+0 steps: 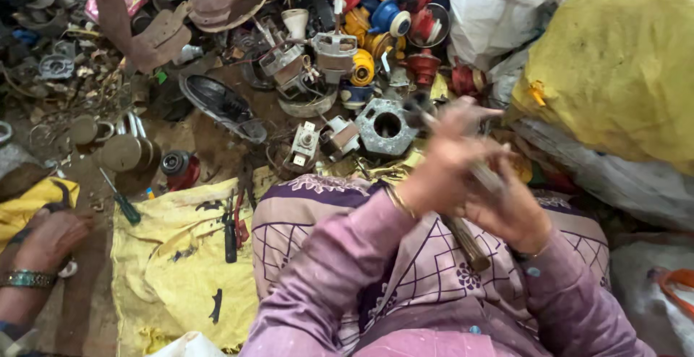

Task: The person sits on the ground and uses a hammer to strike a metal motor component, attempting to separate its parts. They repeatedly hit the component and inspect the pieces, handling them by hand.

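Head view, looking down at a lap in purple patterned cloth. Right of centre, left hand (441,173) and right hand (510,209) meet, both blurred. Fingers of each are curled tight around a thin metal rod (470,245), which slants from the hands down toward the lap. Just above the hands on the ground: a grey metal motor housing (385,126). Yellow cloth (170,256) at lower left carries a green-handled screwdriver (123,201) and pliers (231,230). Another person's hand (47,238), with a bangle, at the left edge. Big yellow sack (622,53) at upper right.
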